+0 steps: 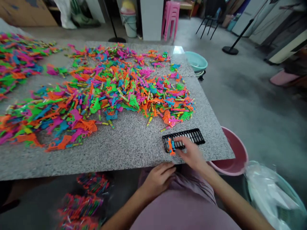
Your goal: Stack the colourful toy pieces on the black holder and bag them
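Observation:
A black slotted rack (199, 135) lies near the front edge of the table, with rows of pale slots showing. At its left end are small orange and blue toy guns (171, 147). My right hand (191, 154) reaches over the rack, thumb and forefinger at these toys, closed about them as far as I can see. My left hand (158, 178) rests at the table's front edge by my lap, fingers loosely bent and slightly apart, with nothing visible in it. Beyond the rack spreads a large heap of toy guns (129, 83) in orange, green, pink and blue.
The speckled stone table (127, 140) ends just right of the rack. Beside that corner stand a pink basin (241, 153) and a tub with clear plastic bags (266, 185). Bagged toys (80, 204) sit below the table at left. A turquoise basin (196, 60) is farther back.

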